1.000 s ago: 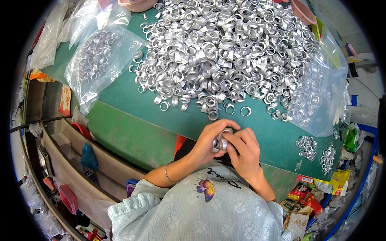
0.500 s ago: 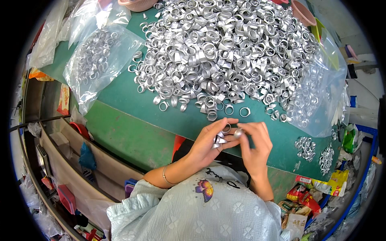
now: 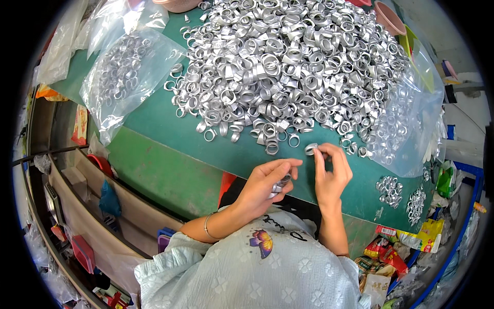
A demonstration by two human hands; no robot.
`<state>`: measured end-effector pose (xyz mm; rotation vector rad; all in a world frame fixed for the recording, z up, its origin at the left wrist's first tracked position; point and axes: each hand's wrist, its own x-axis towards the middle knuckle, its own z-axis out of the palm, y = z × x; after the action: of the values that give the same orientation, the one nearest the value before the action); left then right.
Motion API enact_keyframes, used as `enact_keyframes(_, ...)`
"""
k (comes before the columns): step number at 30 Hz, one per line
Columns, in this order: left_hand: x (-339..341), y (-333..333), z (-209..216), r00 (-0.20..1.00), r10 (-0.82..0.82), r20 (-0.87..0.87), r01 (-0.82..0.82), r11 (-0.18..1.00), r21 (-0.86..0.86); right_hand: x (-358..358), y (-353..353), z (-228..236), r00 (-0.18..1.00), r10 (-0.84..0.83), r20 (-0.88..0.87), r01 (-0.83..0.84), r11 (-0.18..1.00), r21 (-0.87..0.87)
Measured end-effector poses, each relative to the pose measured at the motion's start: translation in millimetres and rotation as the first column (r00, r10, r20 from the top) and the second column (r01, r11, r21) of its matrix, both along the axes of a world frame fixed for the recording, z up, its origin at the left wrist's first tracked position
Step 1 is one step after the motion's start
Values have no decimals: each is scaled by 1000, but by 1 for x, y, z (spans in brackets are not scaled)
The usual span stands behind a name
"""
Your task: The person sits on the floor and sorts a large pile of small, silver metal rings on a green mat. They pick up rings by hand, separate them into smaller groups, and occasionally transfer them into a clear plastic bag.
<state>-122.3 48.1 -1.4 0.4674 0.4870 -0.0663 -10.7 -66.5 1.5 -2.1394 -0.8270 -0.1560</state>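
Observation:
A large heap of silver-coloured metal rings point(image 3: 288, 67) covers the far middle of the green table point(image 3: 170, 141). My left hand point(image 3: 257, 188), palm turned inward, is closed around several silver rings point(image 3: 280, 185). Close to its right, my right hand point(image 3: 332, 177) pinches a single ring point(image 3: 311, 149) between thumb and fingertips, at or just above the tabletop. A few loose rings point(image 3: 271, 148) lie at the heap's near edge, just beyond my hands.
A clear bag of rings point(image 3: 121, 72) lies at the left, another clear plastic bag point(image 3: 406, 129) at the right. Two small ring piles, one point(image 3: 389, 191) beside the other point(image 3: 416, 206), sit at the right edge. Pink bowls point(image 3: 388, 18) stand behind. Snack packets point(image 3: 386, 255) fill the lower right.
My hands were together over the held rings; now they are apart. My right hand has moved forward to where a loose ring lay and pinches a ring there. My left hand keeps its rings.

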Motion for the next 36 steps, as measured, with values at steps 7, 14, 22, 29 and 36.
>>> enact_keyframes(7,2,5,-4,987,-96,129,93,995,32,-6,1,13,868,450,211,-473,878,73)
enact_keyframes(14,-1,5,-5,977,-11,214,7,1000,21,-2,22,-8,998,33,53,-27,994,-104)
enact_keyframes(22,-3,2,2,997,68,30,-74,963,260,-7,8,1,820,249,-515,-70,937,341)
enact_keyframes(29,2,6,-13,983,-50,179,58,998,-39,14,4,13,938,127,-322,-76,983,166)
enact_keyframes(36,2,1,-6,996,0,93,7,997,-82,21,18,-10,986,-50,-162,47,999,-24)
